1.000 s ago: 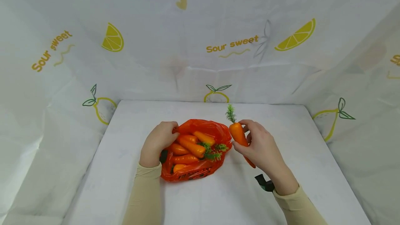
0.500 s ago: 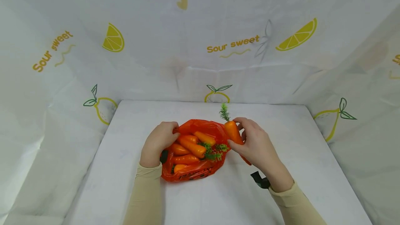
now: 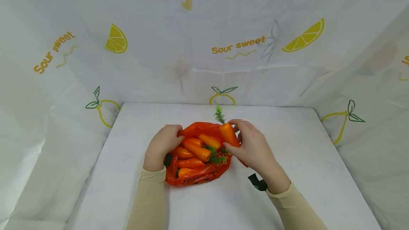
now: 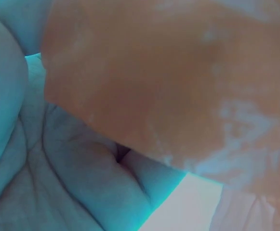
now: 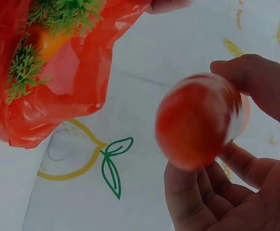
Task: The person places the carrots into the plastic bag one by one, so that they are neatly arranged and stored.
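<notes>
A red plastic bag [image 3: 202, 127] lies open on the table with several orange carrots [image 3: 193, 149] in it, some with green tops. My left hand [image 3: 162, 144] pinches the bag's rim at its left side; in the left wrist view the bag's film [image 4: 154, 82] covers much of the palm. Between thumb and fingers, my right hand [image 3: 254, 146] holds one carrot [image 3: 228, 133] over the bag's right edge, its green top pointing away. In the right wrist view that carrot [image 5: 195, 122] appears end-on and blurred, apart from the bag.
The white table [image 3: 204, 208] carries the bag near its middle. White cloth [image 3: 153, 56] printed with lemons and lettering encloses the back and both sides. A dark strap [image 3: 258, 182] hangs at the right wrist.
My right hand has moved left with the carrot, from beside the bag to over its right edge. The left hand and the bag have stayed in place.
</notes>
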`<action>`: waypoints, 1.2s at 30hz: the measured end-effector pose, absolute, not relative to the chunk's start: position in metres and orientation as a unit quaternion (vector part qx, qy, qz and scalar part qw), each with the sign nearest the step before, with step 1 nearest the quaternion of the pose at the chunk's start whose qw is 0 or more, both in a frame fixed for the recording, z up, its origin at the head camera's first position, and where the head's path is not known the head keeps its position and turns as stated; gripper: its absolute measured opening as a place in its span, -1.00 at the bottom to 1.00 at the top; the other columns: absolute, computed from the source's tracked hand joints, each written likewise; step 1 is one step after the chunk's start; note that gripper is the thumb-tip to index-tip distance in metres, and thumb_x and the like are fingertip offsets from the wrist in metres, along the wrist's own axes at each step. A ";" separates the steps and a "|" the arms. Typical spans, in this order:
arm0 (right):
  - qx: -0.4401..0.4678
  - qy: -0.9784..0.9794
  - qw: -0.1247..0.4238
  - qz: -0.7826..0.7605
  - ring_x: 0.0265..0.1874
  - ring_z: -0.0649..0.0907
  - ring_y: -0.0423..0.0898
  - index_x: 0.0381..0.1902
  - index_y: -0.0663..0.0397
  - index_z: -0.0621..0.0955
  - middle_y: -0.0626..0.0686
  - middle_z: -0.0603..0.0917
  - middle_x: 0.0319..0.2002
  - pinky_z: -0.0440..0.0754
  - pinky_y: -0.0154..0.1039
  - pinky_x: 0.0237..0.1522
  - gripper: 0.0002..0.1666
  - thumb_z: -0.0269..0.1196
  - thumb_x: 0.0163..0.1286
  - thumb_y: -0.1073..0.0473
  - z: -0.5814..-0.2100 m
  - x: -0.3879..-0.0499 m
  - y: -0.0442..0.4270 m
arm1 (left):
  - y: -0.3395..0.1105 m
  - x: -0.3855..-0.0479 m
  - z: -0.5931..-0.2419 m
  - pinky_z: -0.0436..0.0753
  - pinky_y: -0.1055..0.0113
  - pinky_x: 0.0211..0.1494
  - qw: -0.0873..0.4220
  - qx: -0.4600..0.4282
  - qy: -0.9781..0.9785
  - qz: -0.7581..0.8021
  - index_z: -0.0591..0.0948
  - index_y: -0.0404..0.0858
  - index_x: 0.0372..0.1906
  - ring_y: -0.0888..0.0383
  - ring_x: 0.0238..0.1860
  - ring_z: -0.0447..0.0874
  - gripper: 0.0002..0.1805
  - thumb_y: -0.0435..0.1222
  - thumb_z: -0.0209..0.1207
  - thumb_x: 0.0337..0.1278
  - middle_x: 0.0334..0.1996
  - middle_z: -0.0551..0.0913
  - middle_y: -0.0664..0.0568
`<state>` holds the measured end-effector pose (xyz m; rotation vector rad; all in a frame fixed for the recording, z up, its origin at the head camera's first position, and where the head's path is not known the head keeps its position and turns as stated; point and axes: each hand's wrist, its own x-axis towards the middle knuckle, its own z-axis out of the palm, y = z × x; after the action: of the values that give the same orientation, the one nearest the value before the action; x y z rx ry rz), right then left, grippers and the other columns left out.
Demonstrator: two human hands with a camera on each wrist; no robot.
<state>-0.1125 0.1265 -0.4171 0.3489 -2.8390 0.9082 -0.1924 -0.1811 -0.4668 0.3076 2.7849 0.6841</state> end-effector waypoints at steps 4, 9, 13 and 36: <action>0.121 -0.942 0.067 0.307 -0.19 0.67 -0.02 0.44 -0.06 0.58 -0.02 0.69 0.04 0.71 -0.16 -0.19 -0.18 0.64 0.28 -0.01 -0.416 -0.115 0.120 | -0.182 -0.192 -0.467 0.70 0.12 -0.02 0.125 0.108 0.958 0.235 0.76 -0.17 -0.06 0.04 -0.25 0.62 -0.90 -0.23 0.33 0.57 -0.20 0.77 0.02; 0.128 -0.938 0.062 0.315 -0.14 0.68 0.00 0.45 -0.08 0.58 -0.02 0.70 0.09 0.74 -0.15 -0.15 -0.19 0.63 0.29 0.00 -0.415 -0.117 0.112 | -0.182 -0.192 -0.468 0.69 0.12 -0.02 0.125 0.109 0.958 0.235 0.76 -0.16 -0.06 0.04 -0.25 0.62 -0.90 -0.22 0.33 0.57 -0.21 0.76 0.03; 0.136 -0.936 0.057 0.319 -0.12 0.70 0.03 0.45 -0.10 0.57 -0.01 0.70 0.09 0.76 -0.15 -0.15 -0.20 0.63 0.31 0.01 -0.416 -0.119 0.106 | -0.182 -0.193 -0.469 0.69 0.13 -0.02 0.126 0.108 0.958 0.234 0.76 -0.16 -0.05 0.04 -0.25 0.62 -0.90 -0.22 0.33 0.57 -0.21 0.76 0.03; 0.165 -0.931 0.047 0.322 -0.09 0.69 0.00 0.46 -0.15 0.58 0.00 0.72 0.18 0.76 -0.10 -0.07 -0.17 0.67 0.30 0.01 -0.422 -0.126 0.082 | -0.183 -0.195 -0.471 0.69 0.10 -0.02 0.116 0.127 0.959 0.226 0.76 -0.17 -0.09 0.04 -0.27 0.62 -0.91 -0.24 0.33 0.56 -0.21 0.78 0.01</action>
<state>-0.1262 0.0819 -0.4219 0.5026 -2.8404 0.9819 -0.1953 -0.1825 -0.4708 0.3724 2.8094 0.6612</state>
